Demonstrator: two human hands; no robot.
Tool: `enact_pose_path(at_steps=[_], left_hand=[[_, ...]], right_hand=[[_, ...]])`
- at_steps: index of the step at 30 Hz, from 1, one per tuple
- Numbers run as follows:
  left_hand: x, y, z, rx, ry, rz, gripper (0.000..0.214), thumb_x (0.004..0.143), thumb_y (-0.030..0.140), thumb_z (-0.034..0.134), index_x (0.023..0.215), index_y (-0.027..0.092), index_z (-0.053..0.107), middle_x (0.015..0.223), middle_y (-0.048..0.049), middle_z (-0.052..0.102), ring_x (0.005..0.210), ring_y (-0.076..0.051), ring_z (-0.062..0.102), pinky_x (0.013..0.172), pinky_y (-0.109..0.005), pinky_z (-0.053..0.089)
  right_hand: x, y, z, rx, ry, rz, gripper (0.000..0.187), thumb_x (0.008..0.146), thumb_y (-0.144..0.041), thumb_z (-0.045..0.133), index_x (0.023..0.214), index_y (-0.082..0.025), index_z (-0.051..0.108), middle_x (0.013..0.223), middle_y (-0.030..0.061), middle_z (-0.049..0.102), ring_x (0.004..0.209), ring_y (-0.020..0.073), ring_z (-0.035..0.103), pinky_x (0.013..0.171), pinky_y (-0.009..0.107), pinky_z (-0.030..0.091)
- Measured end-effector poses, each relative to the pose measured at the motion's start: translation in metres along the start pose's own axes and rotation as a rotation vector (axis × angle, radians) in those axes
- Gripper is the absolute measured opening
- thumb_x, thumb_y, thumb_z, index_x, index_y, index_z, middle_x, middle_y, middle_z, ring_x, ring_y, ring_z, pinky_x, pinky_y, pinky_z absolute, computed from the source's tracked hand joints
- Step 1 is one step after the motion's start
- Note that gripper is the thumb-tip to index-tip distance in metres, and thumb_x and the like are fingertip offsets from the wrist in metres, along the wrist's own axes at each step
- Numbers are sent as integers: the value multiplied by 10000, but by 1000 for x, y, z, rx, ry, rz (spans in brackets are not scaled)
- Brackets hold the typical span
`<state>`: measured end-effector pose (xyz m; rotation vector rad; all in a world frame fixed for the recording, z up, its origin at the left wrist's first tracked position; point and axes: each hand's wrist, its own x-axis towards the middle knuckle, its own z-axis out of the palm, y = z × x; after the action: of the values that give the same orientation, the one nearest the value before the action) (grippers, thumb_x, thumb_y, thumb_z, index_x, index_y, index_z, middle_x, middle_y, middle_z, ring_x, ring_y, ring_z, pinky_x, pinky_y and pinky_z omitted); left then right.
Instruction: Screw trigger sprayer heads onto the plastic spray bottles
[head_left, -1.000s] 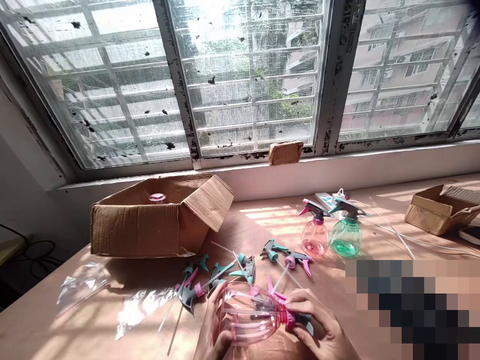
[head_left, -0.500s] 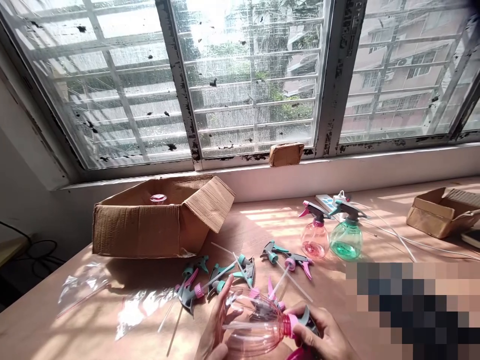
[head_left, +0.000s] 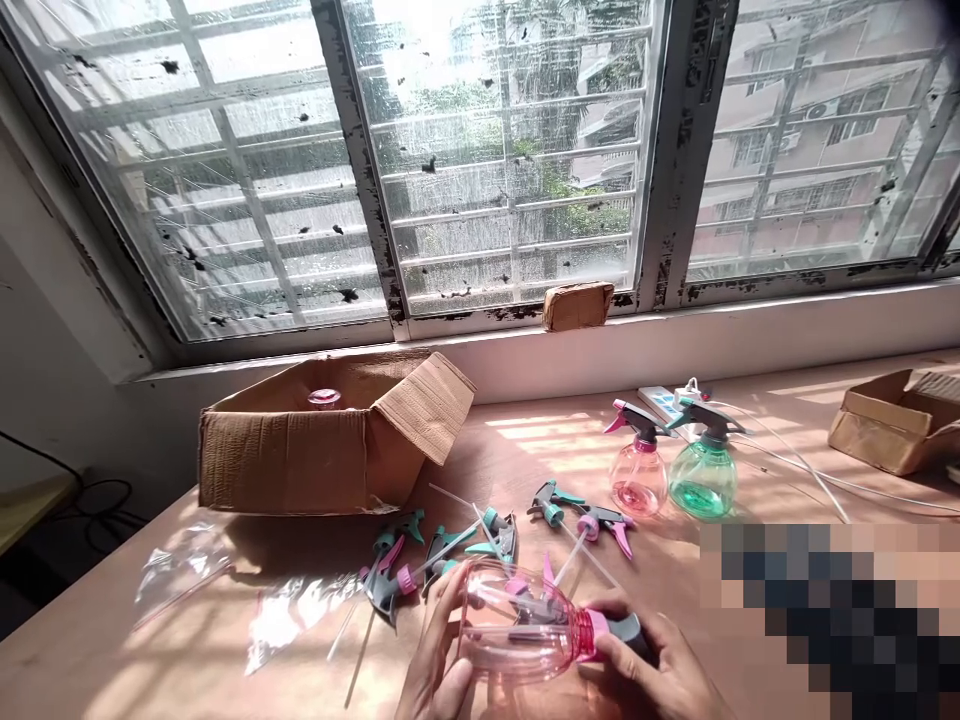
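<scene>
A clear pink spray bottle (head_left: 517, 630) lies on its side between my hands, low in the middle of the view. My left hand (head_left: 435, 660) cups the bottle's round base. My right hand (head_left: 652, 675) grips the grey and pink trigger head (head_left: 619, 632) at the bottle's neck. Several loose trigger heads (head_left: 450, 555) with long dip tubes lie on the wooden table (head_left: 525, 450) just beyond the bottle.
Two assembled bottles stand at the right, one pink (head_left: 637, 475) and one green (head_left: 703, 475). An open cardboard box (head_left: 300, 450) sits at the left. Clear plastic bags (head_left: 225, 600) lie at the front left. A smaller box (head_left: 892, 420) and white cables (head_left: 825, 470) are at the far right.
The bottle has turned slightly in my hands and the trigger head now sits level at its neck. The view has shifted a little to the left.
</scene>
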<state>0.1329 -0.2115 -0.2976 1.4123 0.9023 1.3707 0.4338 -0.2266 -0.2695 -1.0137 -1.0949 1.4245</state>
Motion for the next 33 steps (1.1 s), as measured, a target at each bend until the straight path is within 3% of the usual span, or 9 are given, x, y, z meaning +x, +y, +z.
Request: enact_pose_path(at_steps=[3, 5, 9, 12, 17, 21, 26, 30, 33], left_hand=[[-1, -9, -2, -99, -26, 21, 790, 707, 762, 866, 1360, 337, 737, 1637, -141, 534, 1498, -500, 497, 1131, -563, 527], [-6, -1, 8, -128, 7, 56, 665, 785, 741, 820, 1306, 343, 710, 1675, -117, 505, 1559, -477, 447, 1235, -596, 424], [-16, 32, 36, -218, 95, 119, 767, 823, 636, 857, 1481, 436, 519, 1761, -82, 382, 1583, -449, 434, 1290, -610, 350], [-20, 48, 43, -219, 12, -3, 947, 736, 661, 923, 1558, 391, 540, 1731, -109, 440, 1609, -446, 388, 1323, -570, 308], [-26, 55, 31, -43, -108, -225, 971, 767, 534, 949, 1620, 465, 491, 1555, -99, 609, 1183, -342, 737, 1063, -472, 590], [-21, 57, 29, 27, -45, -153, 804, 838, 647, 839, 1571, 451, 575, 1613, -112, 552, 1084, -331, 739, 861, -429, 636], [-19, 65, 39, 14, 40, -44, 747, 909, 724, 705, 1566, 388, 591, 1709, -103, 480, 1251, -376, 672, 945, -418, 594], [-26, 81, 39, 74, 26, 58, 653, 955, 655, 690, 1541, 375, 626, 1690, -96, 517, 1303, -387, 657, 959, -377, 577], [-21, 91, 35, 52, 5, -7, 657, 899, 660, 757, 1486, 373, 687, 1616, -99, 610, 1321, -418, 679, 1071, -480, 571]], right_hand=[[0, 0, -1, -105, -37, 36, 595, 709, -769, 885, 930, -222, 810, 858, 34, 691, 752, 246, 723, 712, 377, 661], [0, -1, 0, -108, -77, 47, 595, 709, -769, 885, 916, -216, 810, 834, 21, 674, 710, 230, 719, 695, 372, 663], [-2, -1, 3, 19, -31, 73, 650, 690, -773, 900, 1012, -217, 800, 873, 10, 685, 703, 230, 748, 694, 391, 664], [1, -3, 2, 32, -1, 5, 596, 792, -743, 852, 1047, -212, 760, 747, -6, 703, 670, 208, 718, 668, 347, 617], [7, -11, -5, 6, -56, -27, 561, 905, -758, 730, 884, -200, 678, 640, -1, 700, 547, 164, 632, 557, 284, 489], [2, -11, -7, -45, -100, -62, 565, 898, -764, 732, 936, -200, 713, 743, 11, 710, 665, 181, 649, 666, 309, 534], [-11, -6, -5, -42, -117, -8, 662, 706, -688, 933, 1173, -267, 729, 1092, 56, 719, 992, 277, 695, 888, 396, 632], [-14, -12, -3, -6, -150, 14, 593, 668, -628, 983, 1036, -222, 758, 1047, 63, 689, 890, 241, 660, 771, 357, 639], [-15, -23, -6, 19, -231, 49, 584, 673, -637, 981, 969, -188, 752, 863, 24, 687, 719, 149, 591, 666, 252, 536]])
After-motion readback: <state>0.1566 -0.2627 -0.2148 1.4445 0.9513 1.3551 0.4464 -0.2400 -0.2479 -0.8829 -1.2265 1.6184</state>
